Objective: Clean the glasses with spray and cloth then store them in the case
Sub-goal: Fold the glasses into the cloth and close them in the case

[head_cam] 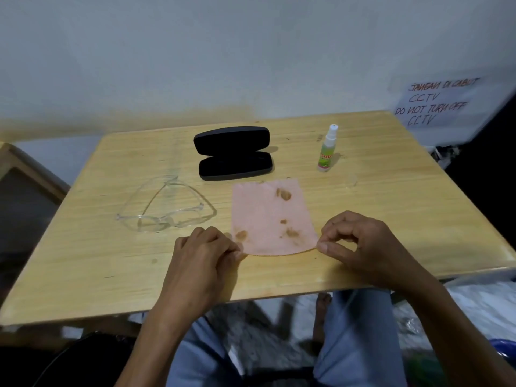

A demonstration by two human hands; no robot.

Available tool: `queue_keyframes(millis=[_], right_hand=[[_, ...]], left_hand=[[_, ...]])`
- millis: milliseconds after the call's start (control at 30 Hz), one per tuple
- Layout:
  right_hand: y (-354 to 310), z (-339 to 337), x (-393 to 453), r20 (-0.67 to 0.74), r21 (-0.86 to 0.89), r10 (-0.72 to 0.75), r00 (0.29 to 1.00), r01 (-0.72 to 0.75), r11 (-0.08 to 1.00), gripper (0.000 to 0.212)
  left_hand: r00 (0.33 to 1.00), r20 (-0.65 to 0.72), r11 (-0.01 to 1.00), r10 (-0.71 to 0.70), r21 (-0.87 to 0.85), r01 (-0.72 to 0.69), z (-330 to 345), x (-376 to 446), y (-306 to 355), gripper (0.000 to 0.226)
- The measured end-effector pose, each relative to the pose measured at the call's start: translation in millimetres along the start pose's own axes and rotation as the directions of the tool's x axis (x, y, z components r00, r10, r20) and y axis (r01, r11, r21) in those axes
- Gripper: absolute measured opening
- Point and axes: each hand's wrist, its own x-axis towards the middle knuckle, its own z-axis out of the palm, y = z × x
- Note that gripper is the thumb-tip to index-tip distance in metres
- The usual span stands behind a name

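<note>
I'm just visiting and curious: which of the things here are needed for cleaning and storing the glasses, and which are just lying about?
Needed for the job:
- clear glasses
- pink cloth, pinched at its near corners by the left hand and right hand
- spray bottle
- black case, open

Just there:
- handwritten CCTV sign on the wall
- wooden table

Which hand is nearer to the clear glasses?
Left. The left hand pinches the cloth just beside the glasses; the right hand holds the cloth's opposite corner.
</note>
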Motion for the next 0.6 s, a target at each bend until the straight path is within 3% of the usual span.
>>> queue_keyframes(millis=[167, 333, 467, 600], right_hand=[[-5, -4, -1, 0.003, 0.022, 0.012, 1.000, -0.012, 1.000, 0.015], [-18, 2, 9, -0.136, 0.062, 0.057, 0.989, -0.049, 0.997, 0.007], [-50, 21, 31, -0.156, 0.170, 0.068, 0.985, -0.041, 0.985, 0.005], [-90, 52, 64, -0.059, 0.239, 0.071, 0.996, -0.055, 0.970, 0.011]], left_hand=[[1.000, -0.011, 0.999, 0.012, -0.052, -0.013, -9, -2, 5, 0.029], [0.971, -0.228, 0.986, -0.071, -0.165, 0.034, -34, 1, 9, 0.023], [0.869, -0.390, 0.952, -0.305, -0.133, 0.274, -65, 14, -9, 0.021], [0.729, -0.417, 0.826, -0.543, -0.111, 0.552, -85, 25, -57, 0.037]])
